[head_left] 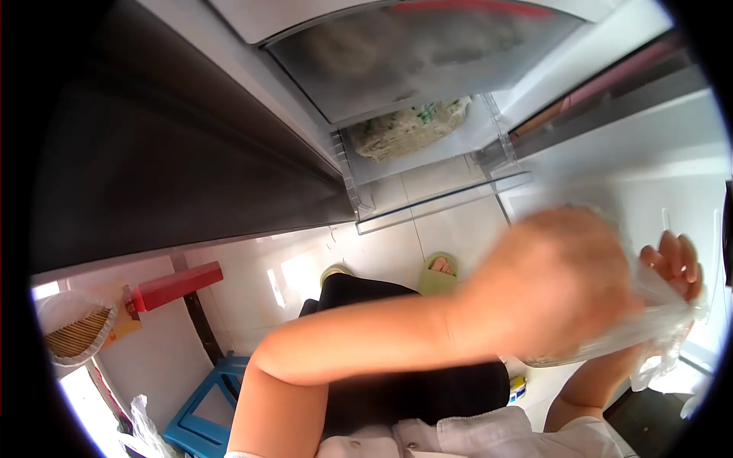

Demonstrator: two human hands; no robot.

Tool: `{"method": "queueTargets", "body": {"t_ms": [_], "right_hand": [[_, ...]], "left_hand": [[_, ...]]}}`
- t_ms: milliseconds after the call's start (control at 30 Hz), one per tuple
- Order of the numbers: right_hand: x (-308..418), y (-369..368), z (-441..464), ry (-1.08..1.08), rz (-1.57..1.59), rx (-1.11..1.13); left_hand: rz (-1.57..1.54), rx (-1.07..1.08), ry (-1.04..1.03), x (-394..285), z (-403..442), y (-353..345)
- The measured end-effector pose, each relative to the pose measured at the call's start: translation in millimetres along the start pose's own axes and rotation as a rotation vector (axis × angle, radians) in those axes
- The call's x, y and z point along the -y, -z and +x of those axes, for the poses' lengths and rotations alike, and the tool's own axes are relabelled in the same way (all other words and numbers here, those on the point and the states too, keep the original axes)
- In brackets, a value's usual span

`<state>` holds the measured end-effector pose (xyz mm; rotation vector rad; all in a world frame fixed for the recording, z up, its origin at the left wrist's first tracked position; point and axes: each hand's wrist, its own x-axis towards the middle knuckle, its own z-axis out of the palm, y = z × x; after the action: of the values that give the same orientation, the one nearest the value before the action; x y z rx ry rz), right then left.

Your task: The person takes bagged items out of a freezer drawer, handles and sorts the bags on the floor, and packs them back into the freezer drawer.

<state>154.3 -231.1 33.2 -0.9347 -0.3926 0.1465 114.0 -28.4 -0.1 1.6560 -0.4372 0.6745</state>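
Observation:
A clear plastic bag (pixel 657 313) hangs at the right of the head view, its contents mostly hidden. My left hand (pixel 561 282) reaches across in front of it, blurred by motion, so its fingers cannot be made out. Beyond it, my right hand (pixel 673 263) has its fingers curled around the upper part of the bag. Above them, a clear freezer drawer (pixel 443 202) is pulled out, with a bag of pale, greenish food (pixel 412 131) inside.
A frosted drawer (pixel 412 57) sits above the pulled-out one. Dark door panel (pixel 191 153) at left, white open door (pixel 649 168) at right. Lower left hold a red box (pixel 177 285), a basket (pixel 79 330) and a blue stool (pixel 202 404).

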Motion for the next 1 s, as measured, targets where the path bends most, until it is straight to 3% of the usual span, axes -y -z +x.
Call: {"method": "queueTargets", "body": {"t_ms": [33, 100, 167, 267, 367, 467, 567, 700, 800, 867, 1000], "right_hand": [[1, 11, -16, 0.002, 0.002, -0.059], [-3, 40, -49, -0.017, -0.021, -0.154], [-9, 65, -78, -0.064, -0.008, -0.174], [-17, 81, -111, -0.158, -0.051, -0.178], [-31, 87, -132, -0.168, -0.085, -0.347], [-34, 110, -155, -0.141, -0.049, -0.306], [-32, 112, -159, -0.132, 0.022, -0.3], [-36, 107, -157, -0.154, 0.073, -0.32], [-45, 96, -151, -0.136, -0.001, -0.478], [-43, 107, -158, -0.149, 0.03, -0.413], [-42, 110, -158, -0.147, 0.047, -0.331]], "left_hand": [[0.018, 0.035, 0.037, 21, 0, 11], [0.392, 0.047, 0.296, 75, -15, 25], [0.802, 0.288, 0.6, 124, -48, 51], [1.124, 0.014, 0.683, 199, -87, 78], [1.091, -0.123, 0.843, 225, -61, 101], [0.686, -0.162, 0.775, 249, -49, 121], [0.499, -0.062, 0.927, 246, -33, 126], [0.62, -0.016, 0.9, 219, -33, 121], [0.711, -0.004, 0.85, 212, -40, 111], [0.748, -0.062, 0.893, 216, -48, 105], [0.811, 0.019, 0.812, 215, -63, 112]]}}
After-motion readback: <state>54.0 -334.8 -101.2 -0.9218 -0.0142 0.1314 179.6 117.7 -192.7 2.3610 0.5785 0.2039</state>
